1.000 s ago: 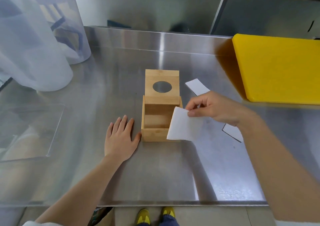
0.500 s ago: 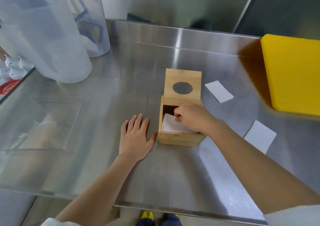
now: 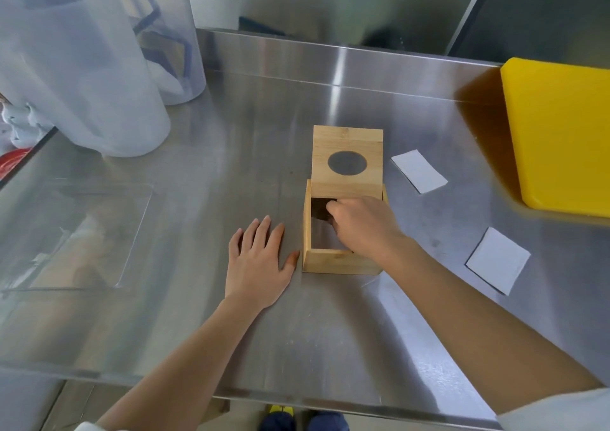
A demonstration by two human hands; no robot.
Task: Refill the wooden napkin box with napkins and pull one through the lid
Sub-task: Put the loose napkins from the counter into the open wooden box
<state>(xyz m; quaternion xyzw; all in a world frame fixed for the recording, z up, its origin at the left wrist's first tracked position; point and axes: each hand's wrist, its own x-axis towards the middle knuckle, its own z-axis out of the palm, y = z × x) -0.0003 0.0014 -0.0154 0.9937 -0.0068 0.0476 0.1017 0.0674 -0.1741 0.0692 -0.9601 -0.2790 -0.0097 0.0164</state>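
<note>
The wooden napkin box [image 3: 340, 261] stands open mid-table. Its lid [image 3: 347, 143], with an oval hole, is tilted up at the back. My right hand [image 3: 363, 224] reaches into the box from the right with the fingers curled down; the fingertips are hidden inside. A pale napkin [image 3: 325, 237] lies in shadow low in the box, under that hand. My left hand [image 3: 257, 265] rests flat on the table just left of the box, fingers spread, its thumb at the box's front left corner. Two loose white napkins [image 3: 418, 170] [image 3: 497, 259] lie to the right of the box.
A thick yellow cutting board [image 3: 561, 127] sits at the right. Two tall translucent plastic containers [image 3: 82, 67] [image 3: 171, 34] stand at the back left. A clear plastic sheet [image 3: 76, 232] lies flat at the left. The steel table's front edge [image 3: 297, 397] is near me.
My right hand carried a napkin from beside the box into it and has pushed it down; the napkin now lies low inside. My left hand stayed flat.
</note>
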